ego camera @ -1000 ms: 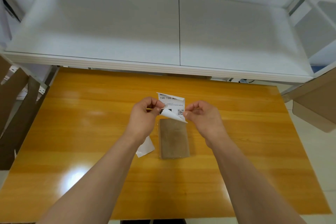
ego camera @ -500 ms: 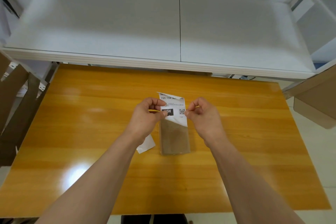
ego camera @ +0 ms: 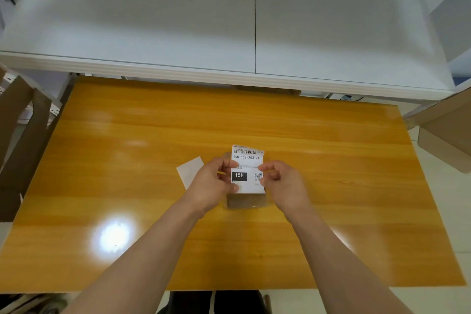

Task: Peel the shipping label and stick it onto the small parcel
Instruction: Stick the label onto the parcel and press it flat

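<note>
Roughly two-thirds through, by the look of it. Done with the peeling, apparently, going by the blank white backing paper (ego camera: 190, 171) lying flat on the table (ego camera: 344, 186), just left of the small parcel (ego camera: 246, 201). Now onto the sticking bit: holding the label (ego camera: 248, 160) printed side up, right over the parcel, covering most of it and leaving only the near strip poking out below. Pinched at its left edge by the left hand (ego camera: 207, 186), thumb and fingertips curled onto the paper. Pinched at its right edge by the right hand (ego camera: 283, 183) the same way, remaining fingers loosely curled. Can't tell whether already stuck down or just hovering above. Seems to reach a bit past the parcel's far end at the top, but hard to say. Left to do, probably: squaring up, laying down, then smoothing flat from one end to dodge bubbles or a crooked edge. Otherwise just a white shelf (ego camera: 153, 20) behind the table.
</note>
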{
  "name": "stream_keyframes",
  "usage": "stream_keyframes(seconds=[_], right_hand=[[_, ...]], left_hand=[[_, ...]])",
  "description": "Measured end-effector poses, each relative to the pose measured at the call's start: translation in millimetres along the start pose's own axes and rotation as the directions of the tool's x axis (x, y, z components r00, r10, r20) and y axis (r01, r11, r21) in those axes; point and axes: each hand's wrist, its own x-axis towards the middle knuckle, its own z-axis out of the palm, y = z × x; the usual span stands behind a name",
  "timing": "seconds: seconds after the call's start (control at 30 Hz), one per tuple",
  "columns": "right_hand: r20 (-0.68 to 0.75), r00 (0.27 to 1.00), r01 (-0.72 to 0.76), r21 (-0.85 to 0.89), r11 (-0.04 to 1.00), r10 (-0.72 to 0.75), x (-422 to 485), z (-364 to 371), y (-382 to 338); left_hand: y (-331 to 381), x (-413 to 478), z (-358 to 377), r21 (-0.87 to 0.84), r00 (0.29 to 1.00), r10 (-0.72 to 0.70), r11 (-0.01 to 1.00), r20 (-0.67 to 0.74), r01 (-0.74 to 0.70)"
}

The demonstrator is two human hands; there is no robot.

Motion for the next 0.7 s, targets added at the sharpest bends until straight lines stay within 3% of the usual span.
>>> stream_keyframes(seconds=[0.23,0.7], right_hand=[[0.097,0.994,-0.045,-0.071,0.996,0.052,-3.7,17.9,28.1],[-0.019,1.000,-0.008,-0.123,0.992,0.005,22.0,16.8,29.9]], left_hand=[[-38.6,-5.4,9.0,0.056,0.996,-0.079,0.995,-0.042,0.082],[-42.5,24.3,24.2,0.185,0.993,0.022,0.983,-0.119,0.000]])
